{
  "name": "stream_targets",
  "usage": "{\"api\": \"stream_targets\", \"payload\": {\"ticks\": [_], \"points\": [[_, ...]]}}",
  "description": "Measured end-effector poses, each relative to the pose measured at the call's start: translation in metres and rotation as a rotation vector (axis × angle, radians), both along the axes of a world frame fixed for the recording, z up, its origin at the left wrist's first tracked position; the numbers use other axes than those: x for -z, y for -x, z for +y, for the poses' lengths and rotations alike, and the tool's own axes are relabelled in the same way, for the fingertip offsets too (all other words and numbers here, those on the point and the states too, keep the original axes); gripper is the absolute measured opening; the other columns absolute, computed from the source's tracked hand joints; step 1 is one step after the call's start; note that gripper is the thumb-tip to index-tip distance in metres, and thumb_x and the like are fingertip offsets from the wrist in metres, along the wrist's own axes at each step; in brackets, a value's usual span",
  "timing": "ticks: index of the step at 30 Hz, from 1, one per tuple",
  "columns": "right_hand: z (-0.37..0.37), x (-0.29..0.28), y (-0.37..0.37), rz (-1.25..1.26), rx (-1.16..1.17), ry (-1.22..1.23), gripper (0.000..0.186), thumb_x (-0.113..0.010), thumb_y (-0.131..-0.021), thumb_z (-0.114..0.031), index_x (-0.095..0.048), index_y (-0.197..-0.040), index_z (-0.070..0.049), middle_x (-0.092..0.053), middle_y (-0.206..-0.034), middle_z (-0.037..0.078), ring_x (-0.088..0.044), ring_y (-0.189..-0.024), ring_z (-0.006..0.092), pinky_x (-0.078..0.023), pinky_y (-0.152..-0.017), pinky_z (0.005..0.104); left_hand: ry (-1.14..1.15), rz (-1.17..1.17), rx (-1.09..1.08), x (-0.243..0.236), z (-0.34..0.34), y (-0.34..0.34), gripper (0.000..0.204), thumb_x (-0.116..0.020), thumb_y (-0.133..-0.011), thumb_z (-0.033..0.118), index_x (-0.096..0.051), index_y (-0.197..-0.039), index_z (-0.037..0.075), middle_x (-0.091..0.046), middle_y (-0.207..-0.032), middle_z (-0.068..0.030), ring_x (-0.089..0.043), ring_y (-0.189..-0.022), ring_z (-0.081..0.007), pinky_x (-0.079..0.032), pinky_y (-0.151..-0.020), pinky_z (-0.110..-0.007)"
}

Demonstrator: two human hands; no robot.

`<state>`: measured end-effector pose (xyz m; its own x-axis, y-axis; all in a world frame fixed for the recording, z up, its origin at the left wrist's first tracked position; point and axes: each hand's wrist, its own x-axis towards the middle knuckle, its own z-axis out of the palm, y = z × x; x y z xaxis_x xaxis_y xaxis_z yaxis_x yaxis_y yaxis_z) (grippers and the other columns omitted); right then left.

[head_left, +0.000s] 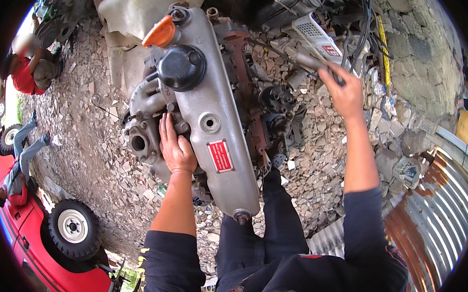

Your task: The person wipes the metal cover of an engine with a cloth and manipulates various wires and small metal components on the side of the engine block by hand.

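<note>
An engine with a long grey valve cover (219, 107) stands in front of me. On the cover are an orange cap (159, 31), a round black cap (182, 68) and a red label plate (221, 155). My left hand (178, 151) lies with fingers stretched out against the metal manifold (146, 100) on the engine's left side. Off to the right, raised away from the engine, my right hand (345, 91) is closed around a tool with a thick grey cylindrical end (308, 62). My fingers hide part of that tool, and its exact kind is unclear.
Rubble covers the ground around the engine. A stone wall (422, 38) and rusty corrugated sheets (425, 210) stand at the right. A white perforated panel (318, 35) lies among cables at the far right. Leftward are a red vehicle (67, 273) and two people.
</note>
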<state>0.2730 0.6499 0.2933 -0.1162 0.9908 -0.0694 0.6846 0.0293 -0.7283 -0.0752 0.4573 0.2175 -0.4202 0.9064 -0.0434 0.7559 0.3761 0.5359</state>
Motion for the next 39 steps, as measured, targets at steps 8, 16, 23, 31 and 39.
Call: {"api": "stream_targets", "payload": {"ticks": [8, 16, 23, 31, 39], "points": [[-0.170, 0.056, -0.002, 0.014, 0.266, 0.402, 0.030, -0.072, -0.085, -0.025, -0.072, -0.107, -0.005, -0.069, -0.074, 0.008, -0.061, -0.062, 0.0108, -0.047, -0.056, 0.0263, -0.020, -0.019, 0.005, 0.004, 0.003, -0.003, 0.062, -0.036, -0.084, 0.017, -0.037, -0.145, 0.007, -0.038, -0.149, -0.0141, -0.033, -0.139, -0.0318, -0.030, -0.111, -0.043], [-0.207, 0.129, 0.080, -0.049, 0.347, 0.252, 0.036, -0.065, -0.087, -0.032, -0.069, -0.112, -0.008, -0.069, -0.099, 0.022, -0.066, -0.096, 0.0378, -0.052, -0.083, 0.0415, -0.071, -0.016, -0.007, 0.014, 0.000, 0.001, 0.060, -0.035, -0.085, 0.020, -0.039, -0.144, 0.009, -0.041, -0.147, -0.0151, -0.037, -0.136, -0.0334, -0.032, -0.110, -0.044], [-0.226, 0.126, 0.065, -0.102, 0.421, 0.451, 0.037, -0.062, -0.086, -0.035, -0.070, -0.112, -0.010, -0.069, -0.093, 0.023, -0.066, -0.093, 0.0404, -0.052, -0.082, 0.0432, -0.050, 0.006, -0.021, 0.017, 0.002, 0.000, 0.059, -0.034, -0.088, 0.024, -0.037, -0.145, 0.011, -0.040, -0.147, -0.0145, -0.035, -0.137, -0.0321, -0.031, -0.110, -0.044], [-0.281, 0.065, 0.003, -0.027, 0.527, 0.413, 0.033, -0.063, -0.086, -0.036, -0.073, -0.099, -0.007, -0.069, -0.079, 0.018, -0.067, -0.075, 0.0345, -0.050, -0.069, 0.0401, -0.159, -0.594, -0.026, -0.018, -0.032, 0.023, 0.044, -0.043, -0.100, 0.019, -0.043, -0.141, 0.001, -0.051, -0.137, -0.0162, -0.047, -0.127, -0.0239, -0.034, -0.108, -0.032], [-0.343, 0.044, -0.073, 0.181, 0.743, 0.555, 0.029, -0.068, -0.085, -0.030, -0.072, -0.084, -0.001, -0.059, -0.060, 0.003, -0.051, -0.053, 0.0126, -0.040, -0.053, 0.0308, -0.245, -0.731, -0.360, -0.002, -0.224, 0.023, 0.028, -0.048, -0.099, 0.012, -0.058, -0.123, 0.003, -0.062, -0.117, -0.0065, -0.057, -0.105, -0.0147, -0.044, -0.089, -0.028]]}}
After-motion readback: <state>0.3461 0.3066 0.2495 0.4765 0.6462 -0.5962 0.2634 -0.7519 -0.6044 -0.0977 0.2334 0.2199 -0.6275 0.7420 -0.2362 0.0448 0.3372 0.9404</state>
